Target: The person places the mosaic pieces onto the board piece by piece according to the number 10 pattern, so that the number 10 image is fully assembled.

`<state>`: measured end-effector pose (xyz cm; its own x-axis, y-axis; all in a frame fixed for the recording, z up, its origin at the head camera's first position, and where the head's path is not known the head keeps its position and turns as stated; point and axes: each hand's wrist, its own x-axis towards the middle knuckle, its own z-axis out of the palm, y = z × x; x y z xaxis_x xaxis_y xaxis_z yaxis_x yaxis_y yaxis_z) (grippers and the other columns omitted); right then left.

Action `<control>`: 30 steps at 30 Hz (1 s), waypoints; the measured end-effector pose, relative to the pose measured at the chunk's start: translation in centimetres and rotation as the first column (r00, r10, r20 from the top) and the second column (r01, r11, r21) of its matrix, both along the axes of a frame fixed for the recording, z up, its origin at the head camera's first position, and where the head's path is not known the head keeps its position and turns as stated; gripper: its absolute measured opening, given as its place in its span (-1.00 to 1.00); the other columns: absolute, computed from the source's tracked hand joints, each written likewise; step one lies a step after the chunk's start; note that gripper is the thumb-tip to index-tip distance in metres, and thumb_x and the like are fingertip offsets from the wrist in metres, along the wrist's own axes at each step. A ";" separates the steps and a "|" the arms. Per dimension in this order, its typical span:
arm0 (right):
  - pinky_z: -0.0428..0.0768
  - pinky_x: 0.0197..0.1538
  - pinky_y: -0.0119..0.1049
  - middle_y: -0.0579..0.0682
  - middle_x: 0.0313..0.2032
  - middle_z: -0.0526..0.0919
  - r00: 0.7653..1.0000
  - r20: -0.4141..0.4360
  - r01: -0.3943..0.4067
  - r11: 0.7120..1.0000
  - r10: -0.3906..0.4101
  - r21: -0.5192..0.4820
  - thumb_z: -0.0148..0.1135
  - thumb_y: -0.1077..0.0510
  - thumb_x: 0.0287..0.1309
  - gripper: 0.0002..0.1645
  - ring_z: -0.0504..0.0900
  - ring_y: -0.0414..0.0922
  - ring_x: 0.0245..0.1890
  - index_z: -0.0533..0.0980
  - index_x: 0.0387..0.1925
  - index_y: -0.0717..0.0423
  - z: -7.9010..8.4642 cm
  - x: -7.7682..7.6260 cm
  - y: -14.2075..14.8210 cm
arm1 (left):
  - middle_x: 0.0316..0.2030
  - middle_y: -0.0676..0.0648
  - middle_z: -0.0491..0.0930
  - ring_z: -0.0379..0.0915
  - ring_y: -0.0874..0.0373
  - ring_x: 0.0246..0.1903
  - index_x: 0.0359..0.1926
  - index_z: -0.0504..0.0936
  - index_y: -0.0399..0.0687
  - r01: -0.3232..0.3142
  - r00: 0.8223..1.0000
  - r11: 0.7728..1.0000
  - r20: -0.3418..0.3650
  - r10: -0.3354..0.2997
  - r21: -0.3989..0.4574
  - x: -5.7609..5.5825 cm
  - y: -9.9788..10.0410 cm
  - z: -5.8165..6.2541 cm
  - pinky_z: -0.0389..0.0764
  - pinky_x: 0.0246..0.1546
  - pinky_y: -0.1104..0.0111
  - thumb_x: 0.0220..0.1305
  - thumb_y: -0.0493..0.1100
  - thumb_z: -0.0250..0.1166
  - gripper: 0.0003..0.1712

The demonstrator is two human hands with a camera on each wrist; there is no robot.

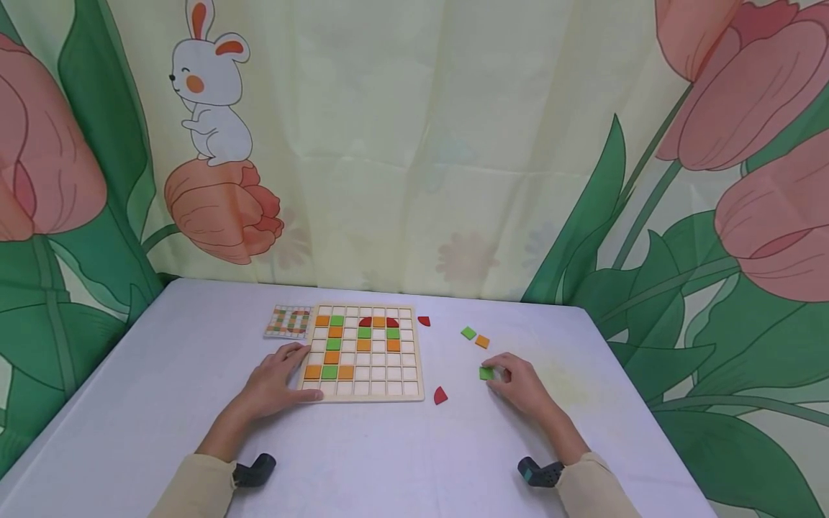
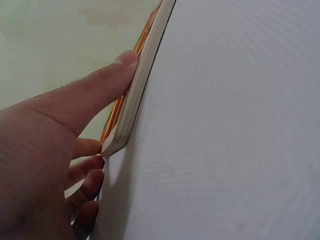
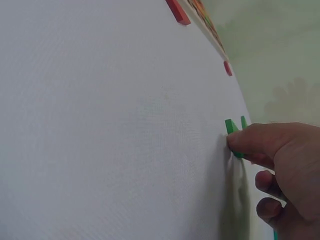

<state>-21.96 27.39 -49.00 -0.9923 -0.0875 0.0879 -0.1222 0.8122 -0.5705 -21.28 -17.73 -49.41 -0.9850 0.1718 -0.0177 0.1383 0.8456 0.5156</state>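
My right hand (image 1: 518,385) pinches a green square tile (image 1: 486,373) between thumb and fingertips, to the right of the board. In the right wrist view the green tile (image 3: 233,137) shows edge-on at the fingertips. My left hand (image 1: 275,381) rests at the near left corner of the wooden grid board (image 1: 388,386). Its thumb (image 2: 112,77) lies straight over the board's rim, while the other fingers are at the left side. Orange and green squares on the board form a tall figure at left, with red, orange and green pieces farther right.
A patterned card (image 1: 278,322) lies beside the board's far left corner. To the right are loose pieces: a red one (image 1: 424,321), another red one (image 1: 440,396), a green square (image 1: 468,333) and an orange square (image 1: 482,342). A printed curtain (image 1: 388,180) hangs behind the white-covered table (image 1: 363,460).
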 end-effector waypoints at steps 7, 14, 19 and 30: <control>0.34 -0.38 -0.44 -0.04 -0.22 0.63 1.000 -0.030 -0.009 1.000 0.008 -0.015 0.41 0.26 0.01 -0.71 0.38 -0.17 -0.39 0.68 -0.15 0.03 -0.2 -0.1 -0.2 | 0.39 -0.24 0.18 0.20 -0.23 0.24 0.45 0.20 -0.08 0.001 1.000 1.000 -0.008 -0.001 -0.002 0.0 -0.1 -0.1 0.31 0.16 -0.21 -0.15 0.41 0.44 0.23; 0.39 -0.33 -0.45 -0.06 -0.21 0.67 0.998 -0.051 -0.034 0.999 0.032 -0.028 0.41 0.25 0.02 -0.73 0.42 -0.17 -0.35 0.68 -0.18 0.02 -0.3 -0.2 -1.1 | 0.38 -0.24 0.19 0.21 -0.22 0.23 0.44 0.21 -0.09 0.002 1.000 1.000 -0.010 -0.002 -0.001 0.0 -0.1 -0.1 0.31 0.16 -0.20 -0.14 0.39 0.44 0.22; 0.38 -0.39 -0.47 -0.09 -0.29 0.63 0.996 -0.070 -0.049 0.997 0.046 -0.052 0.43 0.24 0.01 -0.77 0.40 -0.20 -0.43 0.68 -0.22 0.00 -0.2 -0.6 -2.2 | 0.38 -0.24 0.19 0.21 -0.22 0.23 0.44 0.21 -0.09 0.000 1.000 1.000 -0.010 0.000 -0.001 -0.1 0.0 -0.1 0.33 0.16 -0.19 -0.14 0.39 0.45 0.21; 0.37 -0.44 -0.48 -0.14 -0.33 0.63 0.994 -0.067 -0.096 0.993 0.091 -0.072 0.45 0.19 0.01 -0.85 0.37 -0.19 -0.52 0.68 -0.32 -0.07 0.2 -1.3 -5.4 | 0.38 -0.24 0.19 0.20 -0.22 0.24 0.45 0.20 -0.09 -0.001 1.000 1.000 -0.003 0.001 0.002 0.1 0.1 0.2 0.31 0.17 -0.20 -0.14 0.39 0.45 0.22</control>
